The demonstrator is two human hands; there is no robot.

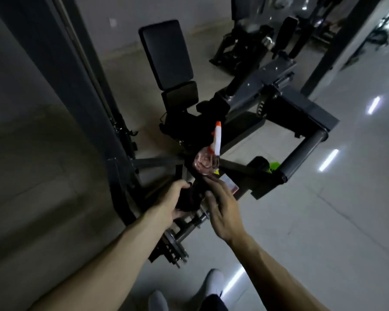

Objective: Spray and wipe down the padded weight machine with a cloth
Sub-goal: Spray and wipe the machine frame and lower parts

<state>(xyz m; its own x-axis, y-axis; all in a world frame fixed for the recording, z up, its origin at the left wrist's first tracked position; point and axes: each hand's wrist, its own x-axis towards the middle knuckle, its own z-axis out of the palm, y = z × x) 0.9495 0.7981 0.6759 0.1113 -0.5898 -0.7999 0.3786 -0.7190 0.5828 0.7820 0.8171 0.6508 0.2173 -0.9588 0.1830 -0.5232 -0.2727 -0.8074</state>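
Gripping a dark cloth (pixel 188 199), the left hand (pixel 171 200) curls round it over the near frame of the padded weight machine (pixel 166 55). The right hand (pixel 222 209), fingers straight and holding nothing, points toward the spray bottle (pixel 208 161) on the frame. A red-and-white label (pixel 230 184) beside it is too blurred to read.

Spray bottle (pixel 217 140) beyond the right hand (pixel 222 212): white head, orange nozzle. Cloth (pixel 188 199) in the left hand (pixel 171 198) black; machine pads (pixel 166 52) black, frame (pixel 305 102) dark grey.
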